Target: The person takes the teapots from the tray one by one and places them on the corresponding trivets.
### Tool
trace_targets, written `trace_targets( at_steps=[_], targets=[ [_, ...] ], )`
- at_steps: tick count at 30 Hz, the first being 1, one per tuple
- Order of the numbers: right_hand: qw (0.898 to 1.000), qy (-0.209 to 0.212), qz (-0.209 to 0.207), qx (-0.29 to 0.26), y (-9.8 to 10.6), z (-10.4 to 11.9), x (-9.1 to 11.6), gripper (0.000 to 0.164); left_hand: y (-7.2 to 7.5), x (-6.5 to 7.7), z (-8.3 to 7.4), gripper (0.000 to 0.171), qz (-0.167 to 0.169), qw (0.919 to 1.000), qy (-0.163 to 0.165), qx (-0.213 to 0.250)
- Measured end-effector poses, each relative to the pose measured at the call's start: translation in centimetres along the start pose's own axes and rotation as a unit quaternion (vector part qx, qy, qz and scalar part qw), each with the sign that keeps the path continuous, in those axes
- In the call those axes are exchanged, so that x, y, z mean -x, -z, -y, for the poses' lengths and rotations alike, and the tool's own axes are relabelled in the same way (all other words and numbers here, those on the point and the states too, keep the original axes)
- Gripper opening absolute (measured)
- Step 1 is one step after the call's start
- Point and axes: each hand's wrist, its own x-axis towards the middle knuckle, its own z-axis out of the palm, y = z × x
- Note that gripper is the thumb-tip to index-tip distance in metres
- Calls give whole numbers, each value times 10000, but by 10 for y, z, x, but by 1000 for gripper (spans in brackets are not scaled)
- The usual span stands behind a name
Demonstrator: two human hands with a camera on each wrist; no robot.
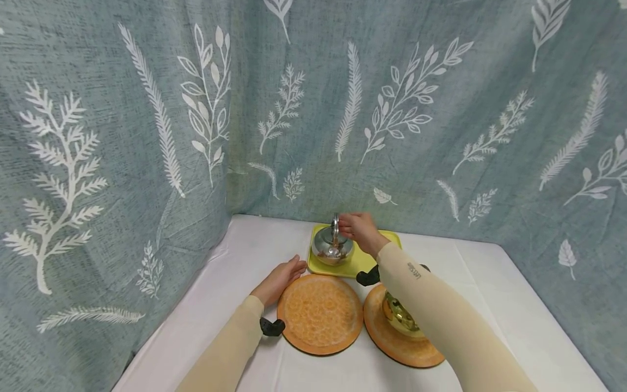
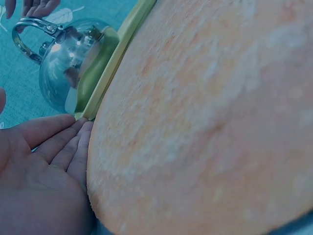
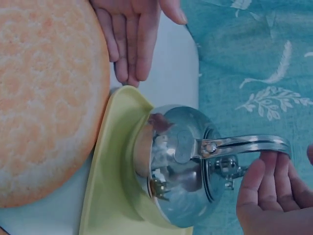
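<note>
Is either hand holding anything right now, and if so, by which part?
The left hand holds nothing. The right hand is at the arched metal handle of the round, shiny silver kettle; whether its fingers grip it cannot be told.

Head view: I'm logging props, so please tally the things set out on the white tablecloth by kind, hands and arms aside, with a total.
Silver metal kettle: 1
Shiny gold vessel, partly hidden: 1
Yellow tray: 1
Round bread-patterned mats: 2
Total: 5
</note>
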Motion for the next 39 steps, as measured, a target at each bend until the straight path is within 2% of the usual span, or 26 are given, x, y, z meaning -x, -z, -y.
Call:
trace_targets(
  at_steps=[11, 17, 26, 39],
  targets=[
    [9999, -4, -158, 25, 3, -7, 1, 42, 0, -1, 1, 73, -125, 9999, 87, -50],
    [9996, -108, 25, -247, 1, -10, 0, 39, 0, -2, 2, 74, -175, 9997, 75, -140],
    [9988, 8, 190, -450, -3, -12, 0, 36, -4, -2, -1, 73, -289, 9991, 70, -313],
    [9988, 77, 133, -455, -5, -16, 0, 37, 0, 0, -1, 73, -44, 9999, -30, -138]
  ],
)
